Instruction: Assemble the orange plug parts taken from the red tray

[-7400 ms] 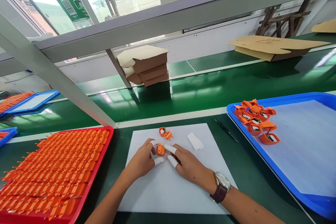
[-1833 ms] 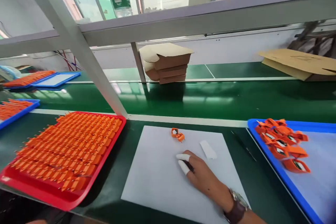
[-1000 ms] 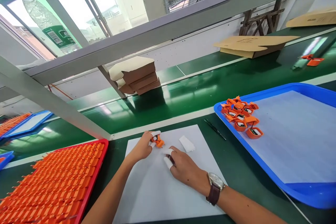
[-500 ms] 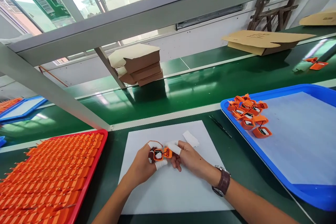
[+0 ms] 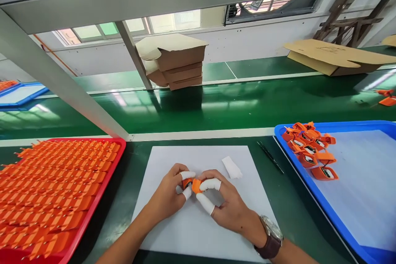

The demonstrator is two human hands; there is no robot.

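Note:
My left hand (image 5: 168, 194) is closed, its white-covered fingertips pinching a small orange plastic housing (image 5: 187, 182) with a dark inside. Right beside it, my right hand (image 5: 230, 204) grips a second orange piece (image 5: 196, 186) between its thumb and finger, also in white finger covers. The two pieces are close together over a white sheet (image 5: 176, 235); whether they touch is hard to make out. A folded scrap of white paper (image 5: 232, 168) lies behind my right hand.
A red tray (image 5: 116, 173) packed with rows of orange parts stands left. To the right, a blue tray (image 5: 305, 187) holds several open orange housings in its corner. Black tweezers (image 5: 270, 156) lie beside it. Cardboard boxes (image 5: 182, 60) are stacked behind, past a metal frame post (image 5: 71, 86).
My right hand has turned, with its thumb now low and its fingers around the orange piece. The left housing has tilted, so its inside shows less. The head view has shifted.

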